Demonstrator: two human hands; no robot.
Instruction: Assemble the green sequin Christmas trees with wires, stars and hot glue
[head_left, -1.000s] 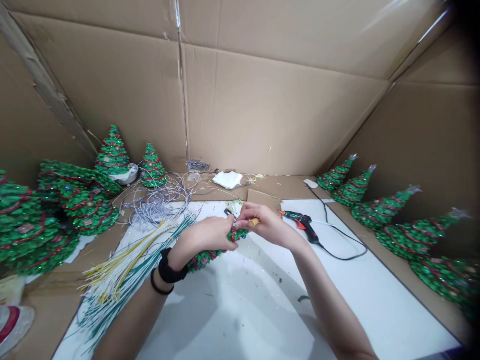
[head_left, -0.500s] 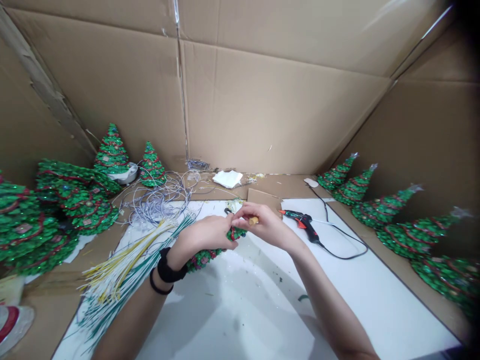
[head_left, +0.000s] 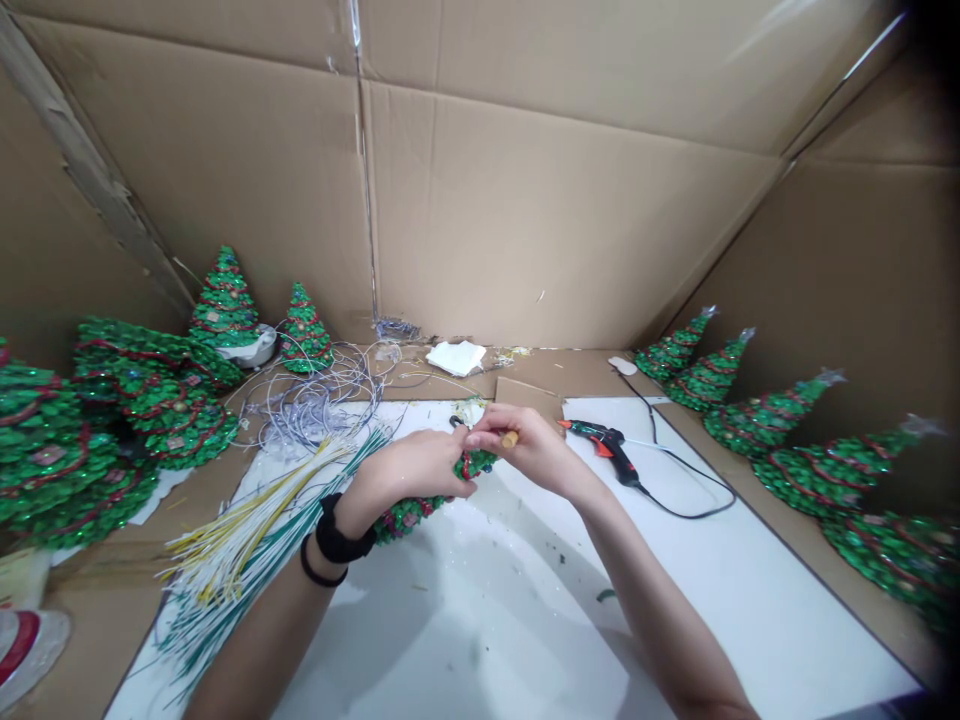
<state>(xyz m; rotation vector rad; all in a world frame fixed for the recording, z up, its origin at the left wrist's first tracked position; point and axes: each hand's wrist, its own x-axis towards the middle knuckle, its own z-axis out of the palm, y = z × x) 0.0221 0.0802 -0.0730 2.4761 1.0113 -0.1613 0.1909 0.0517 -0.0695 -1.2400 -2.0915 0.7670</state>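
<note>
As the fingertips of our right hand (head_left: pixel 536 450) pinch a tan peg (head_left: pixel 510 438) at the tip of a green sequined tree cone (head_left: pixel 409 520), our left hand (head_left: pixel 412 470) curls around that cone at frame centre, above a white board (head_left: pixel 480 640); a hot glue gun (head_left: pixel 607 445) lies just right, bundled wires (head_left: pixel 240 530) lower left.

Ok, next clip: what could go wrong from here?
The glue gun lies with its nozzle toward the right hand and could burn it if hot. The wooden handle pinched in that hand could slip. The wire bundle beside the left hand could snag the glittery green tree it grips.
</note>
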